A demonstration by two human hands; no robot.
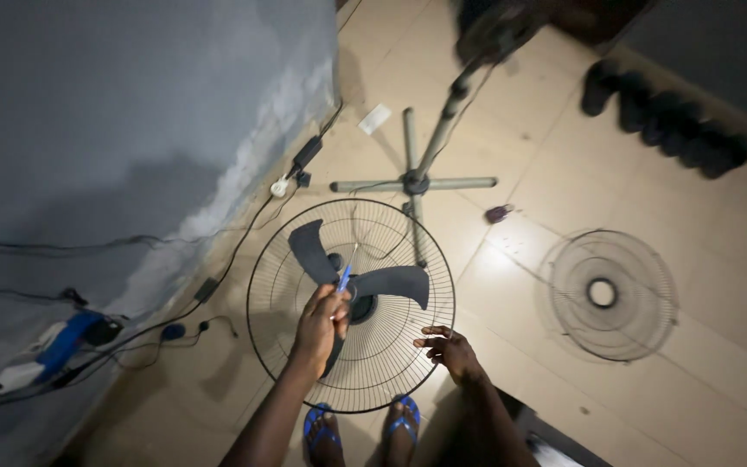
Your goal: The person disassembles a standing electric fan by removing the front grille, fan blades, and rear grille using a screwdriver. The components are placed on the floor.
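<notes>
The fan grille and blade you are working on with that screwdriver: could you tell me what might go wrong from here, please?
1. The left hand holds a blue-handled screwdriver at the blade hub; a slip could jab the right hand steadying the grille.
2. The grille stands upright by the sandalled feet, so it may tip or roll.
3. Cables trail beside the wall, a possible trip hazard in dim light.

The fan stand's (451,104) top is blurred and cut off; the shoes (667,121) are blurred.
</notes>
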